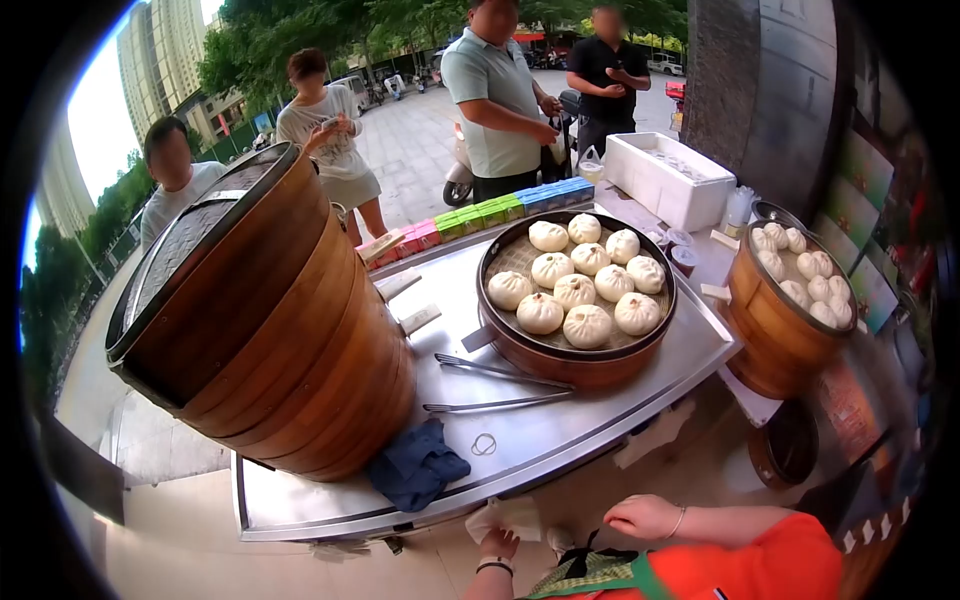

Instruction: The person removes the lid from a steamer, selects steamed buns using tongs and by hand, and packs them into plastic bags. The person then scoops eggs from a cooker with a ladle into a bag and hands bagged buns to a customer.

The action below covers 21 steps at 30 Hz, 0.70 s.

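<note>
At the bottom, below the table's front edge, my left hand [499,544] has its fingers closed on a thin whitish bag [512,517]. My right hand [642,517] is curled closed to the right of it, with nothing visible in it. Beyond them on the metal table [570,425] lie open metal tongs [505,373], a rubber band [483,444] and a dark blue cloth [417,466]. A round steamer [590,362] holds several white pleated buns [574,291].
A tall stack of wooden steamers [300,350] leans in view at the left. Another steamer [775,335] with buns stands right, near a white foam box [668,180]. Coloured boxes [490,211] line the far edge. Several people stand beyond the table.
</note>
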Each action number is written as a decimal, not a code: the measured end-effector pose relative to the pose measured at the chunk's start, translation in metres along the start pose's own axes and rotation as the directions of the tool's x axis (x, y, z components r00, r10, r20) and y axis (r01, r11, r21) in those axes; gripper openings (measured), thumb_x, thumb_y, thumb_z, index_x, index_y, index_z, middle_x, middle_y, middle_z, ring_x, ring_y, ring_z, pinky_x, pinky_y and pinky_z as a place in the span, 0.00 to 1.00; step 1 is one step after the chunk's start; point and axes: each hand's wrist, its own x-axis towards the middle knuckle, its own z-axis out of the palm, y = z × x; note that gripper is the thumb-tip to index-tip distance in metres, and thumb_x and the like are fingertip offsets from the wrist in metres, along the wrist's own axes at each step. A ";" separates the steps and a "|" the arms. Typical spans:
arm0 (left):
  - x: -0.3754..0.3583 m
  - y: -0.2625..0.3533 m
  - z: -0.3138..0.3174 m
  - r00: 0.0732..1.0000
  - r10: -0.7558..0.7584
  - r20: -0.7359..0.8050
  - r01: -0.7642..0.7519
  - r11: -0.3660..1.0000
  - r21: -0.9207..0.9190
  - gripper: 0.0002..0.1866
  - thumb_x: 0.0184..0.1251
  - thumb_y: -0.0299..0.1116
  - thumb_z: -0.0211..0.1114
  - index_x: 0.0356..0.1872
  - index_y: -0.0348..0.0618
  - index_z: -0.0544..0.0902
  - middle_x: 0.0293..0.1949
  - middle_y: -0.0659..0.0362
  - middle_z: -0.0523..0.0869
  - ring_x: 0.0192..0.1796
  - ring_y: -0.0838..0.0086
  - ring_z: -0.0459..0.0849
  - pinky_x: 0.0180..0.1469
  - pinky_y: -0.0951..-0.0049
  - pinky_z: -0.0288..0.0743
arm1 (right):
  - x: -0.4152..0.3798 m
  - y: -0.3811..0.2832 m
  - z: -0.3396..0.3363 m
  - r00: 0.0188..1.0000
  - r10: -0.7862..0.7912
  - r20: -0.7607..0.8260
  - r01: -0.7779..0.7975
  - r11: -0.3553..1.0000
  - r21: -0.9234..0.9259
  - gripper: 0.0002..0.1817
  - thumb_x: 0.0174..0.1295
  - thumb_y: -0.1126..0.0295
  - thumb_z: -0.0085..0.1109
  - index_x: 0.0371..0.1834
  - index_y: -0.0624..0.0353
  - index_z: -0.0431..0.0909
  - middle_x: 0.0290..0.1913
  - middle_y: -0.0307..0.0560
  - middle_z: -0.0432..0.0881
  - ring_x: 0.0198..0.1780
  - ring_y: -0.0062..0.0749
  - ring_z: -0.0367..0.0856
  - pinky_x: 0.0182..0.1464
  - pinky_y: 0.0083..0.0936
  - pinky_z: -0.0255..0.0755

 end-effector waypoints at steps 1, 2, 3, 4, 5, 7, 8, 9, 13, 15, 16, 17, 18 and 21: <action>0.002 0.004 0.010 0.982 -0.154 -0.107 0.130 0.970 -0.205 0.19 0.64 0.40 0.41 0.52 0.44 0.69 0.53 0.58 0.73 0.56 0.68 0.70 0.57 0.54 0.59 | 0.001 -0.003 0.003 1.000 -0.013 0.025 0.013 1.000 -0.014 0.11 0.59 0.62 0.49 0.38 0.54 0.77 0.37 0.44 0.81 0.41 0.40 0.77 0.44 0.32 0.71; 0.009 0.005 0.013 0.996 -0.024 0.084 0.012 0.990 0.139 0.19 0.64 0.40 0.41 0.51 0.44 0.70 0.51 0.58 0.74 0.54 0.68 0.71 0.58 0.51 0.57 | 0.001 -0.004 0.006 1.000 -0.012 0.017 0.013 1.000 -0.027 0.11 0.59 0.62 0.49 0.38 0.54 0.77 0.37 0.44 0.81 0.41 0.40 0.77 0.44 0.32 0.71; 0.017 0.006 0.015 0.957 0.107 0.270 -0.213 0.889 0.405 0.18 0.65 0.40 0.41 0.49 0.44 0.71 0.49 0.59 0.76 0.52 0.69 0.73 0.58 0.48 0.55 | -0.003 -0.005 0.011 0.999 -0.003 0.047 0.004 0.999 -0.033 0.11 0.59 0.62 0.49 0.38 0.54 0.77 0.37 0.44 0.81 0.41 0.40 0.77 0.45 0.32 0.71; 0.030 0.007 0.024 0.946 0.142 0.293 -0.142 0.990 -0.021 0.16 0.65 0.40 0.42 0.47 0.46 0.73 0.45 0.58 0.77 0.48 0.68 0.74 0.55 0.53 0.59 | -0.010 -0.005 0.013 0.996 0.014 0.083 -0.011 0.999 -0.039 0.11 0.59 0.63 0.49 0.39 0.54 0.77 0.37 0.44 0.80 0.41 0.41 0.77 0.45 0.32 0.71; 0.035 0.009 0.037 0.940 0.174 0.292 -0.028 0.896 -0.444 0.15 0.65 0.39 0.43 0.45 0.47 0.74 0.42 0.58 0.78 0.44 0.68 0.75 0.52 0.58 0.64 | -0.016 -0.006 0.013 0.995 0.031 0.090 -0.026 0.998 -0.057 0.11 0.59 0.63 0.49 0.39 0.54 0.77 0.37 0.44 0.80 0.41 0.41 0.77 0.45 0.32 0.71; 0.042 -0.004 0.034 0.946 0.186 0.266 0.100 0.613 -0.784 0.14 0.65 0.38 0.43 0.43 0.49 0.75 0.38 0.57 0.79 0.40 0.67 0.77 0.49 0.63 0.68 | -0.027 -0.009 0.014 0.994 0.042 0.096 -0.037 0.998 -0.049 0.11 0.59 0.63 0.49 0.39 0.53 0.77 0.37 0.44 0.80 0.41 0.41 0.77 0.45 0.32 0.71; 0.045 -0.008 0.025 0.936 0.238 0.261 0.010 0.722 -0.692 0.13 0.65 0.37 0.45 0.45 0.50 0.75 0.39 0.57 0.80 0.41 0.67 0.77 0.47 0.66 0.69 | -0.032 -0.008 0.016 0.994 0.046 0.102 -0.041 0.998 -0.054 0.11 0.59 0.63 0.49 0.39 0.53 0.77 0.37 0.44 0.80 0.41 0.41 0.77 0.45 0.32 0.71; 0.054 -0.014 0.012 0.921 0.288 0.263 -0.087 0.808 -0.582 0.13 0.64 0.37 0.46 0.47 0.51 0.75 0.40 0.57 0.80 0.42 0.67 0.77 0.44 0.68 0.71 | -0.039 -0.007 0.017 0.994 0.075 0.078 -0.071 0.996 -0.059 0.11 0.59 0.63 0.49 0.39 0.53 0.77 0.37 0.44 0.80 0.41 0.41 0.77 0.45 0.32 0.71; 0.006 0.008 0.030 0.980 0.138 -0.145 -0.170 0.955 -0.242 0.08 0.65 0.35 0.52 0.35 0.43 0.76 0.19 0.59 0.75 0.18 0.72 0.73 0.16 0.76 0.65 | -0.058 -0.013 0.022 0.996 0.094 0.006 -0.094 0.994 -0.056 0.10 0.58 0.64 0.50 0.38 0.54 0.77 0.37 0.44 0.81 0.41 0.40 0.77 0.45 0.32 0.71; -0.008 0.004 0.021 0.968 0.237 -0.086 -0.242 0.968 -0.064 0.08 0.62 0.34 0.54 0.25 0.44 0.75 0.15 0.61 0.72 0.15 0.75 0.70 0.14 0.77 0.62 | -0.057 -0.027 0.019 0.990 0.137 0.022 -0.136 0.989 -0.059 0.09 0.57 0.65 0.52 0.37 0.54 0.77 0.37 0.45 0.80 0.41 0.41 0.77 0.44 0.33 0.71; -0.013 -0.003 0.013 0.940 0.335 -0.062 -0.335 0.942 0.010 0.07 0.60 0.30 0.53 0.23 0.43 0.75 0.16 0.61 0.73 0.18 0.76 0.71 0.19 0.77 0.64 | -0.056 -0.028 0.021 0.997 0.082 -0.006 -0.082 0.994 -0.068 0.09 0.56 0.66 0.53 0.37 0.55 0.77 0.37 0.46 0.80 0.40 0.42 0.77 0.44 0.33 0.71; -0.019 -0.009 0.006 0.902 0.430 -0.037 -0.427 0.901 0.079 0.08 0.57 0.27 0.51 0.22 0.41 0.76 0.17 0.61 0.74 0.21 0.77 0.72 0.24 0.76 0.66 | -0.055 -0.031 0.023 0.995 0.103 -0.006 -0.103 0.992 -0.068 0.08 0.55 0.68 0.53 0.37 0.56 0.77 0.36 0.47 0.80 0.39 0.43 0.77 0.43 0.33 0.71; -0.064 0.005 0.038 0.872 0.433 -0.229 -0.423 0.901 0.093 0.08 0.57 0.27 0.51 0.20 0.39 0.76 0.17 0.62 0.73 0.22 0.77 0.70 0.24 0.76 0.64 | -0.052 -0.029 0.027 0.999 0.053 0.006 -0.052 0.998 -0.039 0.08 0.55 0.68 0.53 0.36 0.56 0.77 0.35 0.47 0.80 0.38 0.44 0.76 0.42 0.34 0.71; -0.065 -0.025 -0.008 0.821 0.456 -0.344 -0.358 0.880 0.312 0.05 0.57 0.27 0.52 0.28 0.37 0.75 0.20 0.64 0.73 0.21 0.80 0.68 0.23 0.75 0.62 | -0.046 -0.027 0.038 0.996 0.080 0.042 -0.079 0.997 -0.024 0.07 0.54 0.70 0.54 0.35 0.56 0.77 0.33 0.47 0.79 0.37 0.44 0.76 0.40 0.34 0.70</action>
